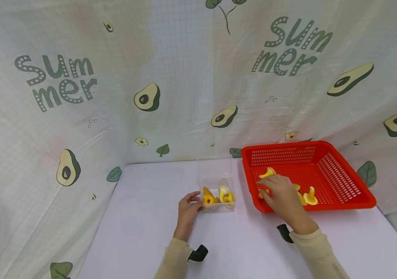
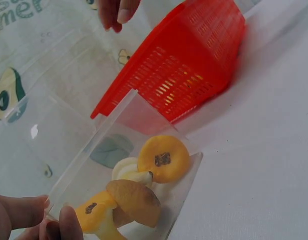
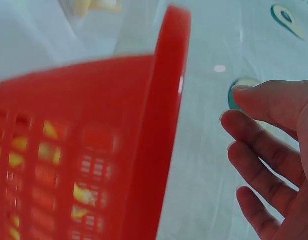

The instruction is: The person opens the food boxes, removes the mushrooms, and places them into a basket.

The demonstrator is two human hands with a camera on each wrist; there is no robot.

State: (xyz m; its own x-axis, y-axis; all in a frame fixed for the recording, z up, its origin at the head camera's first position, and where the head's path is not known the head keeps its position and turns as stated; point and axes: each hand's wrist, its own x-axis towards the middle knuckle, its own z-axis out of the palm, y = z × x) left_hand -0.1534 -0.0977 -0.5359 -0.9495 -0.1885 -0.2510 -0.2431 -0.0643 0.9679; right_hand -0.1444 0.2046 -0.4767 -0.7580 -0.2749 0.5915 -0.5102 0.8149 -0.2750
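A clear plastic box (image 1: pixel 233 193) with its lid (image 1: pixel 215 166) folded back holds several yellow and brown toy mushrooms (image 2: pixel 164 159). My left hand (image 1: pixel 188 213) is at the box's left side; its thumb and fingers (image 2: pixel 68 223) pinch the wall there. Over the left part of a red slotted basket (image 1: pixel 341 170) is my right hand (image 1: pixel 283 197), with bent, spread fingers and nothing seen between them. More yellow toy mushrooms (image 1: pixel 311 197) lie inside the basket, some partly hidden behind that hand. In the right wrist view, the right hand is above the basket's rim (image 3: pixel 169 100).
The box and basket stand close together on a white table (image 1: pixel 142 224). Behind them hangs a pale curtain (image 1: pixel 184 77) printed with avocados and lettering. A black strap piece (image 1: pixel 198 254) sits beside the left sleeve, another (image 1: pixel 284 233) beside the right.
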